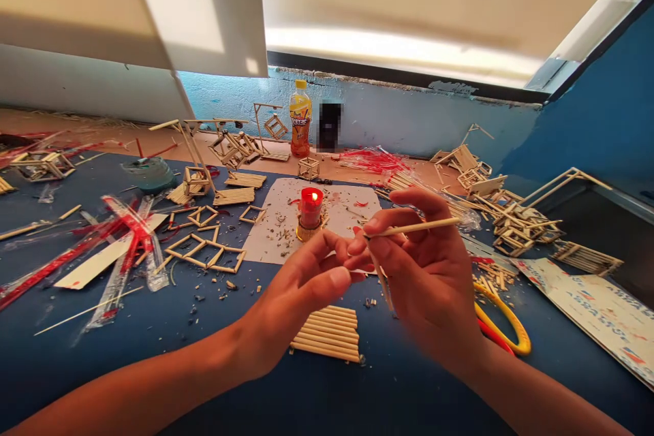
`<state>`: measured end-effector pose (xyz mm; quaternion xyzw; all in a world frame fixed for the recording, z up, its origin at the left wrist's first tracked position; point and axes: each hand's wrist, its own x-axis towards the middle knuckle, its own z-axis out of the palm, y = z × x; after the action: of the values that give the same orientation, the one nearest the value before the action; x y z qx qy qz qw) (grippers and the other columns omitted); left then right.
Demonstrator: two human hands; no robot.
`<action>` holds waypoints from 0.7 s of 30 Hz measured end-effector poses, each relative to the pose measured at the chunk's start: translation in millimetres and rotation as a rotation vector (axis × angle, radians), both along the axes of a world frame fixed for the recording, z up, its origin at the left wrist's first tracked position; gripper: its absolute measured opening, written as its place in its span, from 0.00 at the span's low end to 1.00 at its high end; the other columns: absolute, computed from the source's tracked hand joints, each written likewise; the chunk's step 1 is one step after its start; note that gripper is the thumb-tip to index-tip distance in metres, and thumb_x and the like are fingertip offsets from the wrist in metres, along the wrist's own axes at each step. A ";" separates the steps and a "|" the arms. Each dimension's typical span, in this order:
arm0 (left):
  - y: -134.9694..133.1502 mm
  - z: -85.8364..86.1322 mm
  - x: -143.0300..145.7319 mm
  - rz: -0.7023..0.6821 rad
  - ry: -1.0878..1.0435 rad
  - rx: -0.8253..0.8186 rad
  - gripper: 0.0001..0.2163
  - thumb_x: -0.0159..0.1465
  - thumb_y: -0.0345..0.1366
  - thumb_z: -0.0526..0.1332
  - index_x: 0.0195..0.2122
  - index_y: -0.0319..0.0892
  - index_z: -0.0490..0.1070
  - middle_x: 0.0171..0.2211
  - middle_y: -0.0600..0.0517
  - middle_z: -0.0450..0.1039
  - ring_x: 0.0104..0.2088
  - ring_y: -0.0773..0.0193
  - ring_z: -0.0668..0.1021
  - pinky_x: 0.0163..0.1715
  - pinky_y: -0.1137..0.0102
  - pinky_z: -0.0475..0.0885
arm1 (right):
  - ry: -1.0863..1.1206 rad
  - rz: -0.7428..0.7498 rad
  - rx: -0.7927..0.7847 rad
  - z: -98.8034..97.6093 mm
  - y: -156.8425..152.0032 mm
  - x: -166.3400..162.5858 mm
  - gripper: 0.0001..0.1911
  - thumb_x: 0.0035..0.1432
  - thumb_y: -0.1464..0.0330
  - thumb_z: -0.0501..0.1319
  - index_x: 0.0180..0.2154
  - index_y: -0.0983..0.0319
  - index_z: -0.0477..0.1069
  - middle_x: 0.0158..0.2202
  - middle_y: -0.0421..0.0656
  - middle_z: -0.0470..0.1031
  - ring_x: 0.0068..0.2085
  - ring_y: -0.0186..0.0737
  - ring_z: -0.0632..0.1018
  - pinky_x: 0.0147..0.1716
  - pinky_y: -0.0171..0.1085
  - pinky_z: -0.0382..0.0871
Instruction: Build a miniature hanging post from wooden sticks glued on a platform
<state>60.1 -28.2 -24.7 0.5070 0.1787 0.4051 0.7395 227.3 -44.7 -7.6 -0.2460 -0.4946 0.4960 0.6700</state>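
Note:
My right hand [434,279] pinches two thin wooden sticks [424,226] that meet at an angle. One points right above the thumb and the other slants down beside the palm; their meeting end looks dark. My left hand [301,286] reaches toward that end, thumb stretched out and apart from the forefinger, its fingertips close to or touching the joint. Just beyond the hands a red candle [311,208] burns in a small gold-coloured holder. Below them lies a flat panel of joined sticks [327,334], partly covered by my left hand.
A white sheet [270,218] with scattered crumbs lies under the candle. Stick frames [204,252] lie left, beside red plastic wrappers [127,245]. Yellow-handled scissors [521,334] and piled stick models [526,225] are right. A drink bottle [300,122] stands at the back.

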 end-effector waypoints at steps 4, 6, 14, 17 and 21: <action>-0.2 2.8 0.8 -0.111 -0.093 -0.005 0.14 0.69 0.47 0.66 0.43 0.44 0.67 0.49 0.48 0.73 0.53 0.53 0.78 0.60 0.53 0.68 | 0.018 -0.008 -0.053 5.1 0.0 -1.1 0.19 0.63 0.75 0.72 0.50 0.49 0.75 0.40 0.33 0.85 0.43 0.36 0.87 0.40 0.33 0.85; -1.6 3.5 1.5 -0.122 -0.096 -0.010 0.14 0.69 0.47 0.67 0.44 0.45 0.65 0.45 0.49 0.75 0.48 0.55 0.80 0.55 0.56 0.72 | 0.005 -0.015 -0.094 5.6 0.4 -0.6 0.19 0.61 0.75 0.74 0.48 0.49 0.76 0.40 0.33 0.86 0.43 0.36 0.87 0.33 0.29 0.84; -8.4 8.5 -4.1 -0.120 0.039 -0.071 0.15 0.70 0.47 0.68 0.40 0.43 0.66 0.26 0.62 0.51 0.22 0.74 0.52 0.20 0.76 0.49 | 0.004 0.144 -0.095 -1.6 -0.3 6.7 0.28 0.59 0.73 0.76 0.56 0.47 0.73 0.51 0.33 0.85 0.50 0.35 0.85 0.51 0.33 0.82; -7.3 16.4 -10.5 -0.107 0.123 -0.031 0.18 0.71 0.49 0.66 0.34 0.43 0.63 0.26 0.61 0.49 0.24 0.72 0.51 0.21 0.74 0.49 | -0.101 0.133 -0.022 1.9 -1.5 13.8 0.29 0.61 0.68 0.75 0.60 0.49 0.69 0.58 0.40 0.80 0.52 0.38 0.83 0.54 0.37 0.80; -7.1 24.1 -14.7 -0.098 0.220 0.075 0.17 0.74 0.48 0.62 0.35 0.43 0.62 0.27 0.60 0.50 0.25 0.70 0.53 0.21 0.72 0.51 | -0.274 0.018 0.041 7.9 -2.7 20.6 0.26 0.67 0.72 0.69 0.61 0.47 0.68 0.51 0.40 0.79 0.42 0.36 0.82 0.46 0.38 0.82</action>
<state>45.3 -35.3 -0.6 0.5836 0.2184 0.3167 0.7151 247.9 -47.4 0.3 -0.2932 -0.5939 0.4536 0.5964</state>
